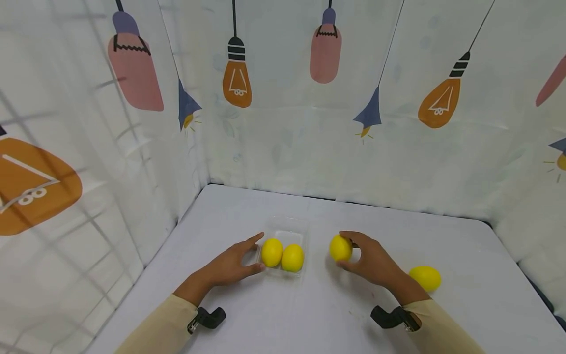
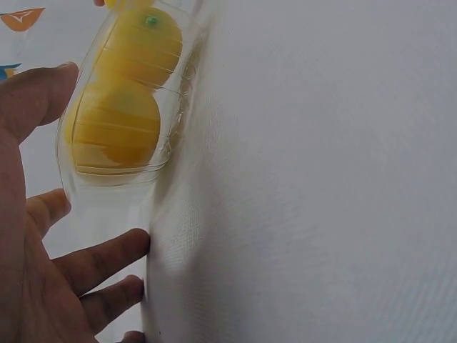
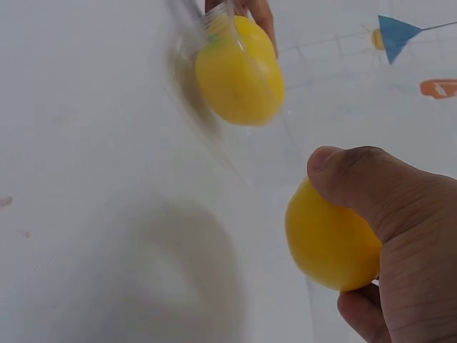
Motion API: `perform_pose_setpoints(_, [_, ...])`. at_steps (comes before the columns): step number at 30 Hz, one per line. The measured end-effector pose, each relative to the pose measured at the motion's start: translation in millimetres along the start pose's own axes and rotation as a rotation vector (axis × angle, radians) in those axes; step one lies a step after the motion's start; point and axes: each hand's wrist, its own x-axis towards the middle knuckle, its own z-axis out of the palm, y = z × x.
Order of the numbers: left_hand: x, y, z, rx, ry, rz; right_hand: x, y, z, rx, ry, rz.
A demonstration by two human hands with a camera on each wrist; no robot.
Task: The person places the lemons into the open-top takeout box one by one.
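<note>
A clear plastic container (image 1: 285,224) sits on the table with two yellow lemons in its near half, a left lemon (image 1: 271,252) and a right lemon (image 1: 293,258). My left hand (image 1: 230,263) is at the container's left side, thumb and fingers spread about its near corner. In the left wrist view the thumb (image 2: 53,93) lies close to the rim; whether it touches cannot be told. To the right of the container, my right hand (image 1: 373,258) holds another lemon (image 3: 332,239) between thumb and fingers, above the table. Beyond the right forearm lies one more lemon (image 1: 425,279), partly hidden.
The white table (image 1: 318,314) is bordered by a left fabric wall (image 1: 101,231) and a back fabric wall (image 1: 283,147), printed with lamps and bulbs. Black straps (image 1: 210,318) sit at both wrists.
</note>
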Motion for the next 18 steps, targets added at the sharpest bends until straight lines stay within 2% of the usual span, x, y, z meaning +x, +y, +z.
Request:
perform_pose_setpoints(9, [-1.1,0.3,-1.5,-0.015,0.003,0.012,13,-8,5,0.017,0.002,-0.026])
perform_pose_setpoints(18, [-0.6,1.4,-0.9,-0.011,0.004,0.009,23,-17,9,0.048,0.007,-0.087])
